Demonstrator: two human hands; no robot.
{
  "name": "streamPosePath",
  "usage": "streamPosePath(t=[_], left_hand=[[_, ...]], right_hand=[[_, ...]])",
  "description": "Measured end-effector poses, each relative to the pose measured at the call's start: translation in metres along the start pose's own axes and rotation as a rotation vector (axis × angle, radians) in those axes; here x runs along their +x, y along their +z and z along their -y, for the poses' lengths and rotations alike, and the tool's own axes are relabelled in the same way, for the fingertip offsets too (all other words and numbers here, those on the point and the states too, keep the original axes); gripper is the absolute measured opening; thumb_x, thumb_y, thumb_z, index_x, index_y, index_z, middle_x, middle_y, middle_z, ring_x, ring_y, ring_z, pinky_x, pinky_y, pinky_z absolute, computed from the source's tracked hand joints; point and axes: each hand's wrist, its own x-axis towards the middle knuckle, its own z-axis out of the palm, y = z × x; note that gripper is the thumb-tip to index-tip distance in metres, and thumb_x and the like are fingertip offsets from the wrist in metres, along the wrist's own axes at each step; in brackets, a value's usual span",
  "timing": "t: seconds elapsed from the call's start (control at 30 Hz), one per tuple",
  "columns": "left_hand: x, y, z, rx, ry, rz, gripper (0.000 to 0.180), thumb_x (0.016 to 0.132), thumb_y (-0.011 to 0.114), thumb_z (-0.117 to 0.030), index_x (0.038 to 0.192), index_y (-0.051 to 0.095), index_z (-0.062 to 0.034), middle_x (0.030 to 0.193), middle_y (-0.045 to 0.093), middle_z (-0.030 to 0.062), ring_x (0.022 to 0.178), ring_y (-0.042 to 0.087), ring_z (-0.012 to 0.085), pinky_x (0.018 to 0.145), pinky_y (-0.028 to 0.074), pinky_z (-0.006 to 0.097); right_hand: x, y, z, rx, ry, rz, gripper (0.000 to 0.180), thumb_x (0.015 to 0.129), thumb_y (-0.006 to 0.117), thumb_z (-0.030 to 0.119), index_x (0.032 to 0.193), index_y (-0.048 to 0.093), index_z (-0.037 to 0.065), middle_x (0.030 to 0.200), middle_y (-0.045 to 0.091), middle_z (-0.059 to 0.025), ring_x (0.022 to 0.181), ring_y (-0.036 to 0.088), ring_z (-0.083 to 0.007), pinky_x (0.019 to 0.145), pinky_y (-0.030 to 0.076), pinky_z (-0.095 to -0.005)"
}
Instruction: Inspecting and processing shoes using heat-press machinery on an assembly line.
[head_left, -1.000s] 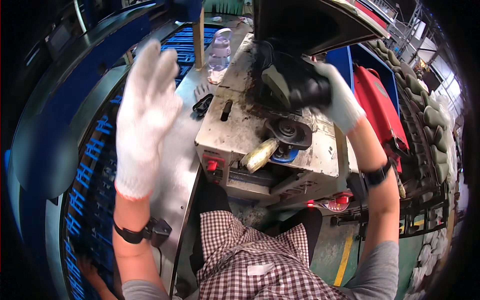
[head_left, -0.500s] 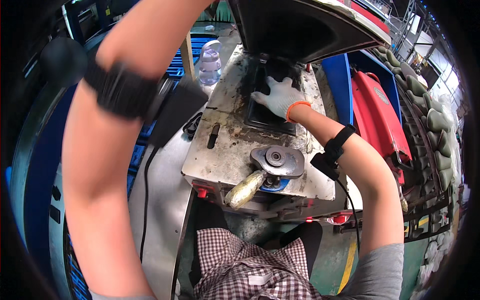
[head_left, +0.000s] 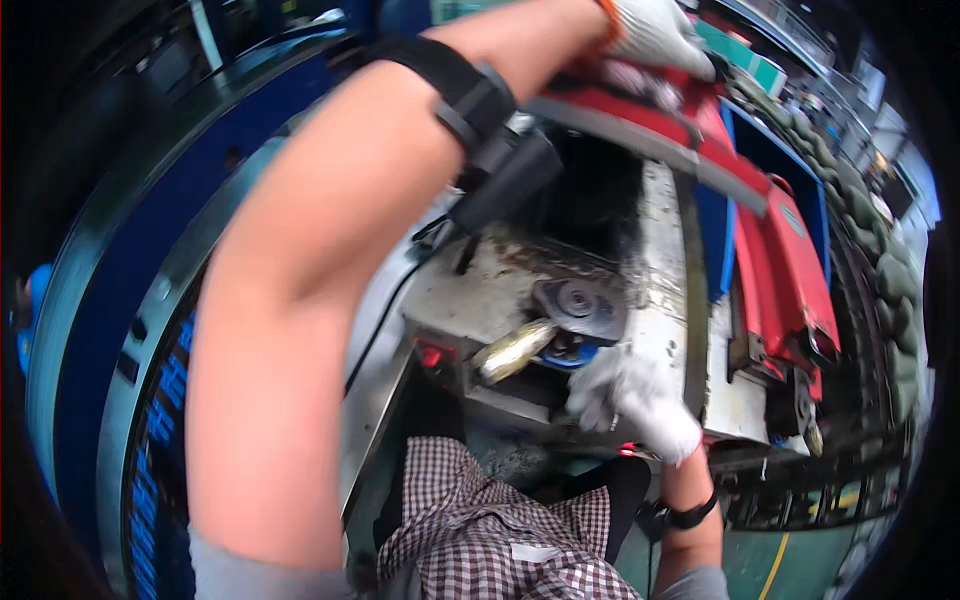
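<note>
Above the machine top [head_left: 455,300], left fingers [head_left: 690,55] clamp the red lid [head_left: 632,122]; right fingers [head_left: 592,395] are too blurred to tell.

The top edge cuts off part of the left hand [head_left: 660,38]. The right hand [head_left: 645,400] is blurry, and so is the red lid [head_left: 712,125]. The left arm [head_left: 285,290] hides some of the counter [head_left: 375,410].
</note>
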Motion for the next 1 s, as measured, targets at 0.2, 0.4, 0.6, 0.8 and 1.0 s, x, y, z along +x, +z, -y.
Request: streamPosePath(t=[0.2, 0.4, 0.6, 0.8, 1.0], left_hand=[[-0.039, 0.096, 0.016, -0.039, -0.011, 0.326, 0.061, 0.086, 0.064, -0.064, 0.118, 0.078, -0.0144, 0.107, 0.078, 0.0102, 0.099, 0.072, 0.0268, 0.091, 0.053, 0.04], [-0.086, 0.167, 0.021, 0.023, -0.054, 0.28, 0.062, 0.085, 0.065, -0.066, 0.127, 0.075, -0.0219, 0.117, 0.076, 0.0081, 0.111, 0.07, 0.0292, 0.096, 0.051, 0.042], [-0.08, 0.171, 0.023, -0.048, -0.135, 0.278, 0.062, 0.086, 0.065, -0.066, 0.13, 0.073, -0.0226, 0.121, 0.075, 0.0059, 0.113, 0.07, 0.0281, 0.096, 0.052, 0.042], [-0.087, 0.179, 0.021, -0.003, -0.11, 0.214, 0.063, 0.087, 0.064, -0.066, 0.132, 0.072, -0.0234, 0.123, 0.075, 0.0048, 0.115, 0.069, 0.0277, 0.098, 0.051, 0.042], [-0.087, 0.18, 0.02, 0.009, -0.1, 0.2, 0.063, 0.085, 0.064, -0.068, 0.13, 0.074, -0.0251, 0.122, 0.075, 0.0042, 0.115, 0.069, 0.0277, 0.096, 0.052, 0.044]], right_hand=[[0.022, 0.079, -0.071, 0.602, 0.185, -0.018, 0.076, 0.102, 0.06, 0.054, 0.152, 0.041, -0.001, 0.124, 0.068, -0.0202, 0.101, 0.072, -0.0296, 0.08, 0.06, -0.0379], [0.056, 0.095, -0.079, 1.095, -0.007, -0.001, 0.066, 0.105, 0.056, 0.051, 0.15, 0.045, 0.005, 0.15, 0.052, -0.0204, 0.138, 0.051, -0.0365, 0.105, 0.052, -0.0487], [0.062, 0.09, -0.064, 1.454, -0.124, 0.178, 0.051, 0.107, 0.054, 0.037, 0.148, 0.05, 0.006, 0.141, 0.057, -0.0122, 0.134, 0.05, -0.0274, 0.108, 0.045, -0.0559], [0.006, 0.048, -0.029, 1.556, 0.018, 0.005, 0.049, 0.108, 0.051, 0.039, 0.136, 0.05, -0.001, 0.088, 0.044, 0.0001, 0.073, 0.042, -0.0102, 0.062, 0.035, -0.0291], [-0.11, -0.005, -0.015, -0.059, -0.271, -0.92, 0.035, 0.11, 0.053, 0.024, 0.116, 0.069, -0.006, 0.102, 0.068, -0.0187, 0.086, 0.064, -0.0324, 0.078, 0.053, -0.0443]])
